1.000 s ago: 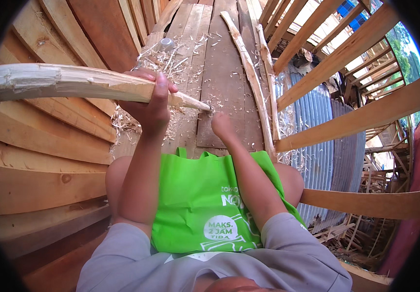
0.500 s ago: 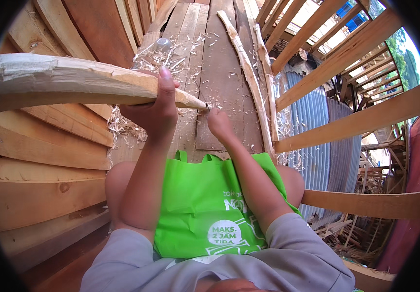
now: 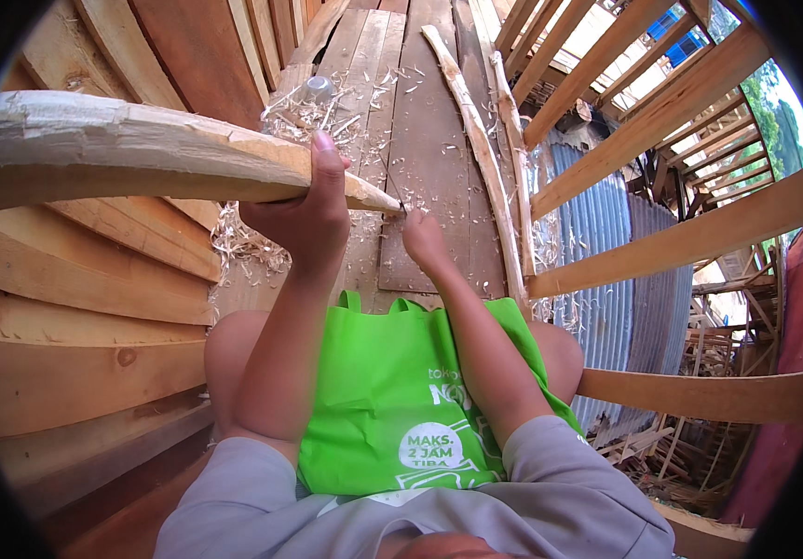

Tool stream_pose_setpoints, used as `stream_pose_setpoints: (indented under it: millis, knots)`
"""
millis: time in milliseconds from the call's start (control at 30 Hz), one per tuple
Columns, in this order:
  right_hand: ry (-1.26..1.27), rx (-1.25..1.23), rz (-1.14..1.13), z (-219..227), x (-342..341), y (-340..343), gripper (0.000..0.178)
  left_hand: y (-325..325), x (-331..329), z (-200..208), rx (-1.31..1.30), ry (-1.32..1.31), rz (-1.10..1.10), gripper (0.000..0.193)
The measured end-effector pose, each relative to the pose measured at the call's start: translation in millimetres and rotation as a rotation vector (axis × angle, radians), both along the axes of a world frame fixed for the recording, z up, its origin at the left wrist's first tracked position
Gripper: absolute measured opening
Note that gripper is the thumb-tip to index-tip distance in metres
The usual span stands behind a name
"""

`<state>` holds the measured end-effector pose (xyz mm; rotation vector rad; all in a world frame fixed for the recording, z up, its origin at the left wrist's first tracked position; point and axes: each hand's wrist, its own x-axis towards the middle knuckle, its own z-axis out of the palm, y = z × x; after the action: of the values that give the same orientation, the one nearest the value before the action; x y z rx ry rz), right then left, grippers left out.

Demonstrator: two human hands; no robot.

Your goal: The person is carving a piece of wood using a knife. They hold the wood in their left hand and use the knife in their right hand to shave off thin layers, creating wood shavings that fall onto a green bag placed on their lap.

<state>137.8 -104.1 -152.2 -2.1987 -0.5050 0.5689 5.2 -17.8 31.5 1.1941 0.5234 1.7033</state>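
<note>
Floor [image 3: 428, 112]: shavings [image 3: 241, 240] near left edge, poles [image 3: 481, 149] along right.
Left hand [image 3: 313, 210]: your fingers clamped around stick [image 3: 159, 140].
Right hand [image 3: 427, 242]: fingers clenched on dark tool [image 3: 403, 208].

Tally: one left hand [image 3: 313, 216], one right hand [image 3: 427, 240]; one thick pale pole [image 3: 155, 154], one thin dark tool [image 3: 403, 207], both held. Slender peeled poles [image 3: 478, 140]: two. Small translucent cup [image 3: 318, 88]: one. Green bag [image 3: 383, 373]: one. Corrugated sheets [image 3: 597, 252]: at least two. Wood shavings [image 3: 241, 244]: too many to count.
</note>
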Motion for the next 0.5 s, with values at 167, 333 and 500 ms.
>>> stream_pose_setpoints:
  millis: [167,333,500]
  knots:
    - [-0.022,-0.154,0.127,44.4,-16.7,9.8,0.055,2.1,-5.4,-3.2,-0.013,0.061,0.005,0.019]
    - [-0.241,-0.192,0.221,-52.9,35.9,-30.4,0.054,-6.6,3.6,4.5,0.0,0.018,-0.016,0.018]
    - [-0.007,-0.118,0.14,-46.5,27.7,-10.4,0.048,-6.5,6.9,8.4,-0.091,0.046,0.058,0.022]
